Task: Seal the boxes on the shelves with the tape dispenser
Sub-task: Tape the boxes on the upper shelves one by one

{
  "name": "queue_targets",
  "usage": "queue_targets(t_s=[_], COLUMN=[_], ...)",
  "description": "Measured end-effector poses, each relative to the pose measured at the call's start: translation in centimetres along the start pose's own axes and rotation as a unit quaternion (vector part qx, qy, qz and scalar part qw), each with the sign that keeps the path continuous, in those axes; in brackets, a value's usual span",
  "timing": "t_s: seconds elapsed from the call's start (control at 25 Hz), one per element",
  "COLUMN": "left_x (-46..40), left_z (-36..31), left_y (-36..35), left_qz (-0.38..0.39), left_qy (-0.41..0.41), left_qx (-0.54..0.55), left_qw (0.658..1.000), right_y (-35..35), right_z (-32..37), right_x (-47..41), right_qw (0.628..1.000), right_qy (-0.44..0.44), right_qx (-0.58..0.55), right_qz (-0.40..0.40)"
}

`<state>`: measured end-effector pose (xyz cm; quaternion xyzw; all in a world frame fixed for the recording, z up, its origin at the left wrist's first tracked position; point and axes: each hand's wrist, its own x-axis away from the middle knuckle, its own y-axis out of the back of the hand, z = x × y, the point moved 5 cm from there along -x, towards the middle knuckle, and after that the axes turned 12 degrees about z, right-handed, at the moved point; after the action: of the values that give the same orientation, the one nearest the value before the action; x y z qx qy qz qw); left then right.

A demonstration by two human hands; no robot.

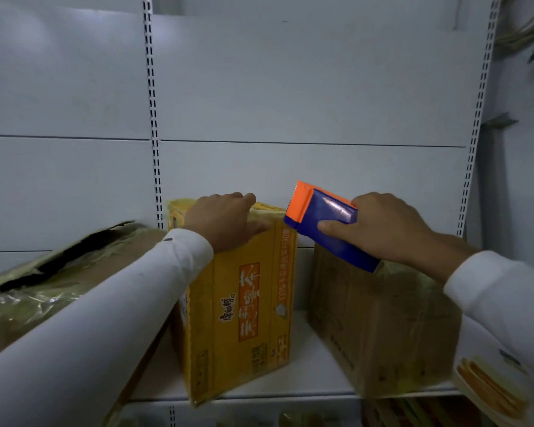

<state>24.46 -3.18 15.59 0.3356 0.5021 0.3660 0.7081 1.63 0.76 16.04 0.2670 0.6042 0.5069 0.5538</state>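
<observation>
A tall yellow cardboard box (244, 318) with orange printed characters stands upright on the white shelf (318, 355). My left hand (225, 220) lies flat on the box's top, pressing it down. My right hand (386, 229) grips a blue tape dispenser (324, 223) with an orange serrated cutter; the cutter end is at the box's top right edge. A plain brown box (379, 328) stands just right of the yellow one, beneath the dispenser.
A large brown box (43, 288) with a torn top and shiny tape lies at the left. A white and orange carton (490, 383) sits at the right edge. Slotted shelf uprights (153, 118) run up the white back panel.
</observation>
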Motion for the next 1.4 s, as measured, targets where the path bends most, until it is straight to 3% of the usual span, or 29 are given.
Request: queue_targets(t_s=[0.24,0.48,0.64,0.76,0.96,1.28,1.4], left_x=[1.2,2.6,5.6,8.0,10.2,11.8,11.8], left_z=[2.3,2.9,3.7,3.1,3.1,7.0,8.3], left_y=[-0.3,-0.3,1.5,2.3,1.4,-0.2,-0.1], left_qz=[0.007,-0.07,-0.166,-0.123,0.016,-0.042,-0.048], left_qy=[-0.044,-0.078,-0.086,-0.106,-0.106,-0.07,-0.068], left_qx=[-0.017,-0.028,0.176,0.273,0.35,0.527,0.544], left_qw=[0.999,0.994,0.966,0.948,0.931,0.846,0.835], right_y=[-1.3,-2.1,-2.1,-2.5,-3.8,-4.4,-3.5], right_z=[1.0,1.8,2.1,2.8,5.4,10.6,12.3], right_x=[-0.1,1.2,1.4,1.2,0.6,-0.1,0.0], right_qw=[0.996,0.975,0.957,0.949,0.923,0.924,0.92], right_qy=[0.061,0.15,0.2,0.226,0.276,0.275,0.262], right_qx=[-0.055,-0.15,-0.189,-0.193,-0.228,-0.194,-0.201], right_qz=[0.024,0.064,0.089,0.107,0.141,0.18,0.213])
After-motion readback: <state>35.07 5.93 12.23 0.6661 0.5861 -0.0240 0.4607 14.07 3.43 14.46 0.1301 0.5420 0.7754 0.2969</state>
